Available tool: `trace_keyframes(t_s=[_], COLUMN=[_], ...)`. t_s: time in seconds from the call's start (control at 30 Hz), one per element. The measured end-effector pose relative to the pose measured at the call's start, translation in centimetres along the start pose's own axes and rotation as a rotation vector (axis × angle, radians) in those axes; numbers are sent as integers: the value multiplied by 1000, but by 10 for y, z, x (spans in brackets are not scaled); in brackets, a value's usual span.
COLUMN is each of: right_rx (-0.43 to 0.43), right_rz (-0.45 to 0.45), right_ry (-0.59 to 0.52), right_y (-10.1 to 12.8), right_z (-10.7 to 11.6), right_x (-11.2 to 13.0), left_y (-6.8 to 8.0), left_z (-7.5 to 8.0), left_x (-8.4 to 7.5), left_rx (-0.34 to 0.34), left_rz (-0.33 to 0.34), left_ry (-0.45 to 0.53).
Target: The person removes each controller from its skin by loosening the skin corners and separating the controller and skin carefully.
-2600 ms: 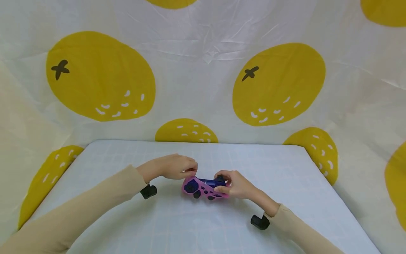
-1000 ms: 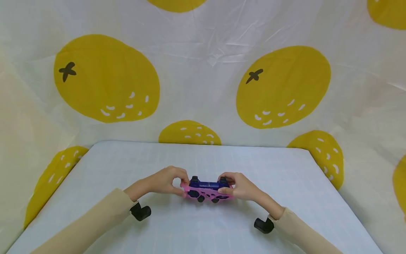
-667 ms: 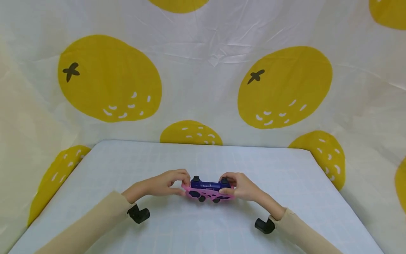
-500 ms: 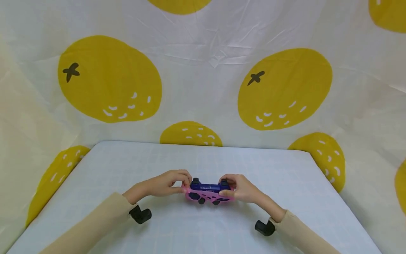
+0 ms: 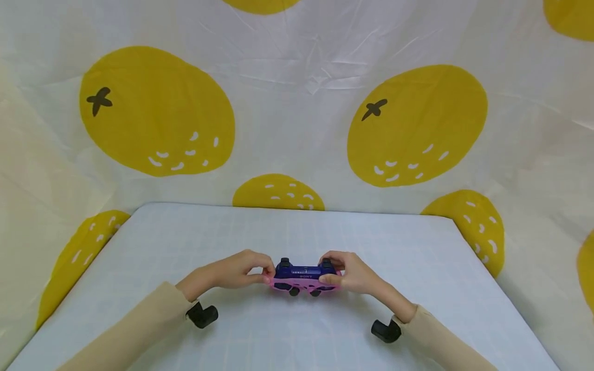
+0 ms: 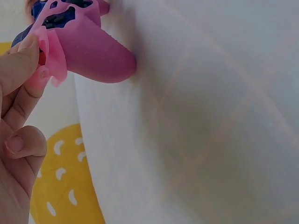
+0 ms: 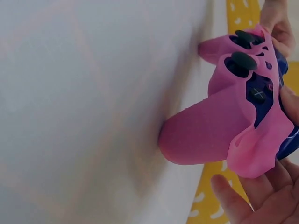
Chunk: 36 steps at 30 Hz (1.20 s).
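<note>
A blue game controller (image 5: 302,271) wrapped in a pink silicone skin (image 5: 299,284) rests with its grips on the pale checked table (image 5: 287,335). My left hand (image 5: 246,270) pinches the skin's loose edge (image 6: 49,56) at the controller's left end. My right hand (image 5: 345,273) grips the right end, thumb on the face and fingers behind. In the right wrist view the pink skin (image 7: 233,126) is peeled partly off the blue body (image 7: 266,100), and the two black thumbsticks (image 7: 243,60) show through its holes.
A white cloth with large yellow fruit prints (image 5: 153,113) hangs behind and to both sides of the table. Black wrist camera mounts (image 5: 204,315) (image 5: 382,331) sit under both beige sleeves.
Both hands have tilted the controller from lying face-up to standing more on edge and shifted it slightly right. Over the last half second the grip barely differs.
</note>
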State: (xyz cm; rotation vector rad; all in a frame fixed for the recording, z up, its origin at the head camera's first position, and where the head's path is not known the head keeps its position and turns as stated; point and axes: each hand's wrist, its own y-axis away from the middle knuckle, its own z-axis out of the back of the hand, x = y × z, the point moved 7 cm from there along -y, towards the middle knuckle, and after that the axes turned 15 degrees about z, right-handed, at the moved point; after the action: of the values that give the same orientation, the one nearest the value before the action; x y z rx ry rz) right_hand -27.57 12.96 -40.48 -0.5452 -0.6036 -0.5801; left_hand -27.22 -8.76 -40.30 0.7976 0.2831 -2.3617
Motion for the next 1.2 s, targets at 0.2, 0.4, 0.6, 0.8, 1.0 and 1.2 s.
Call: trace_keyframes(t_s=[0.2,0.4,0.6,0.8,1.0,1.2], right_rx=[-5,-1,5,6,15,21], right_rz=[-4,-13,-29,-34,-38,-44], right_ry=[-26,-25,-14,-6,-5,-14], right_y=[0,-1,0,0,-2,-3], right_z=[-2,-2,-1,0,1,0], right_x=[-6,-7,-8,-10,-13,-15], left_y=[4,6,7,6,8,12], left_z=[-5,-6,-11,-12,-14,-16], left_x=[5,7,12,14,14,10], left_rx=[-6,-19,-1,27,42,31], left_rz=[31,46,99,135,141,88], left_ry=[9,46,90,80,60,24])
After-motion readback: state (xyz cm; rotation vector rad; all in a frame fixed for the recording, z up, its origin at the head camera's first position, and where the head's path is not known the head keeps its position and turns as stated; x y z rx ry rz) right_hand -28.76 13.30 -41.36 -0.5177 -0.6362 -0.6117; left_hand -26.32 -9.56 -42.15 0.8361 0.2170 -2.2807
